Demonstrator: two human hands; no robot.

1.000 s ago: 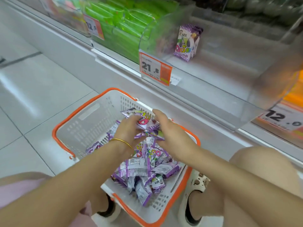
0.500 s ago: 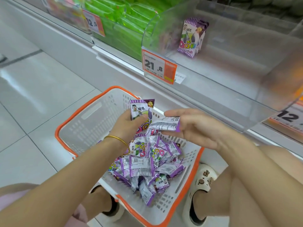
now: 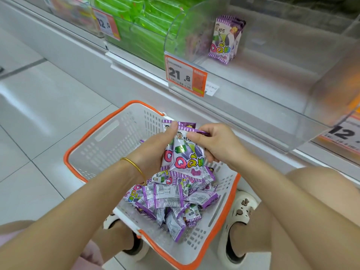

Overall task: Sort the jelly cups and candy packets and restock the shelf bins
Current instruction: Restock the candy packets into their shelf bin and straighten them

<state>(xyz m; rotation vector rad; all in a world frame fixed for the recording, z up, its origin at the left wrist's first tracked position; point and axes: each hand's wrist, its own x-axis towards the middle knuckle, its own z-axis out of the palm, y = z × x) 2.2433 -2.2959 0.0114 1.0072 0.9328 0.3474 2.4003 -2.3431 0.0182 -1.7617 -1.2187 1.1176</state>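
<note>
Head view, basket (image 3: 109,137) as reference: white with an orange rim, on the floor between the person's feet. Left hand (image 3: 153,151) and right hand (image 3: 218,145) are both above its middle, each clamped on the same small stack of purple candy packets (image 3: 187,152). Left thumb is pressed on the top edge, palm behind the stack; right fingers pinch the right edge. At least two packets in the stack; exact count not readable, the rear ones are covered by the front one and the left hand. Loose purple packets (image 3: 169,199) are piled in the near half of the basket, the top of the pile hidden under the hands. Far half of the basket is bare. Above and beyond the basket, a clear shelf bin (image 3: 272,78) has a few matching packets (image 3: 226,38) standing at its back left. Price tag (image 3: 185,76) on its front reads 21.8. Bin's right side runs out of frame. Left of it is a bin of green packets (image 3: 148,26), its top cut off.
</note>
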